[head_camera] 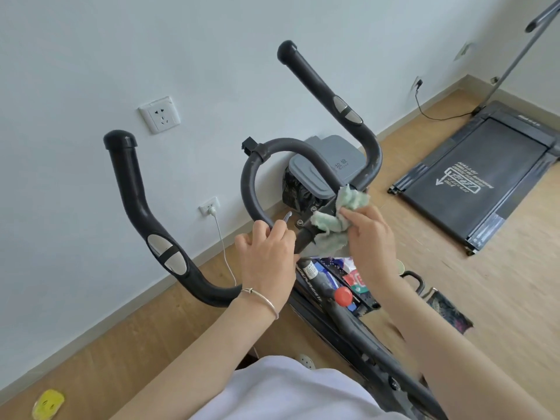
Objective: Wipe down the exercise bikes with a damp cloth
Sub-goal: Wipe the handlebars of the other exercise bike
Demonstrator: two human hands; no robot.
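Observation:
The black exercise bike's handlebar (pixel 133 189) fills the middle of the view, with two upright grips and a centre loop (pixel 251 180). My left hand (pixel 266 256) grips the lower end of that loop near the clamp. My right hand (pixel 369 234) holds a green and white cloth (pixel 330 225) and presses it against the handlebar's centre clamp on the stem. The cloth bunches over the clamp and hangs down a little. The bike's frame (pixel 357 338) runs down to the lower right under my arms.
A grey lidded bin (pixel 327 171) stands against the wall behind the handlebar. A folded treadmill (pixel 472 174) lies on the wood floor at right. Wall sockets (pixel 159 115) and a white cable (pixel 224 247) are at left. A yellow object (pixel 48 404) lies on the floor at bottom left.

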